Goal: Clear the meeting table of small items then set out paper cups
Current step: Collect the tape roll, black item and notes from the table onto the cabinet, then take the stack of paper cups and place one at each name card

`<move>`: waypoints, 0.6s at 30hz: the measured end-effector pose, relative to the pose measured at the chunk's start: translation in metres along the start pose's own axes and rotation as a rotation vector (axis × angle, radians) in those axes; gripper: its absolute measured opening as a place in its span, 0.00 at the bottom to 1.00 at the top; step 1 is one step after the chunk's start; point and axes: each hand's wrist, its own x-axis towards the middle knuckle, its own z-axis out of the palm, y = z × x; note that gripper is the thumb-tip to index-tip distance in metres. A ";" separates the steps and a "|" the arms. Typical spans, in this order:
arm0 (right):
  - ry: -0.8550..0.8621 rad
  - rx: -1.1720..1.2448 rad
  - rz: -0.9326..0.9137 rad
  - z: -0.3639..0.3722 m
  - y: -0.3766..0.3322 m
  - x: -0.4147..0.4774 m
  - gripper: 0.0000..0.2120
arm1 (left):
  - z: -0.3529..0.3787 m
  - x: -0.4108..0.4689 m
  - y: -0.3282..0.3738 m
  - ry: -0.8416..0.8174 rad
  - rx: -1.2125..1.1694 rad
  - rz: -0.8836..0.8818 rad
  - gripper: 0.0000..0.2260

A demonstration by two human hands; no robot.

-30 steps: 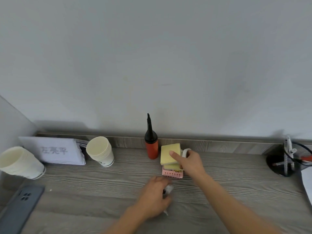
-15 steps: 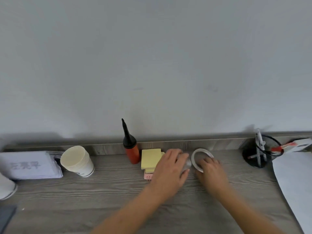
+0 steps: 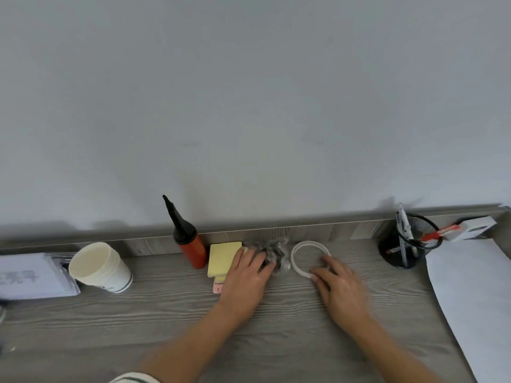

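1. A grey wood-grain table (image 3: 166,327) was seen running L to R, w/ a raised back edge against a plain wall.
2. A large white paper sheet (image 3: 475,299) was laid flat at the far R end.
3. A stack of white printed cards (image 3: 30,275) was placed at the far L, near the back edge.
4. The left hand (image 3: 244,283) was laid palm-down over the R edge of the pad in item 9. Its fingers were extended, not clenched, and rested on the bag in item 10.
5. The right hand (image 3: 341,288) was laid at the ring in item 8, w/ fingertips on the near-R rim. Blur was present, so pinch vs. plain touch could not be told.
6. A nested stack of white paper cups (image 3: 99,268) was tilted, mouth up, just R of the cards.
7. A black mesh pen holder (image 3: 401,250) was stood btwn ring and sheet. A red squeeze bottle w/ a black nozzle (image 3: 190,244) was stood upright just L of the pad.
8. A white tape ring (image 3: 309,243) was laid flat on the table.
9. A yellow square sticky-note pad (image 3: 222,257) was stacked on a pink pad (image 3: 217,287).
10. A clear crinkled plastic bag (image 3: 278,251) was placed btwn pad and ring; contents were too blurred to identify.
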 end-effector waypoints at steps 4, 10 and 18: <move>-0.018 -0.007 -0.032 0.003 -0.001 0.003 0.23 | -0.004 0.005 0.002 -0.012 0.011 -0.010 0.21; 0.028 0.007 -0.054 0.001 -0.017 0.001 0.13 | -0.027 -0.031 -0.009 0.172 -0.118 -0.122 0.19; 0.071 0.203 -0.386 0.024 -0.137 -0.020 0.15 | -0.053 -0.161 -0.095 0.577 -0.600 -0.889 0.22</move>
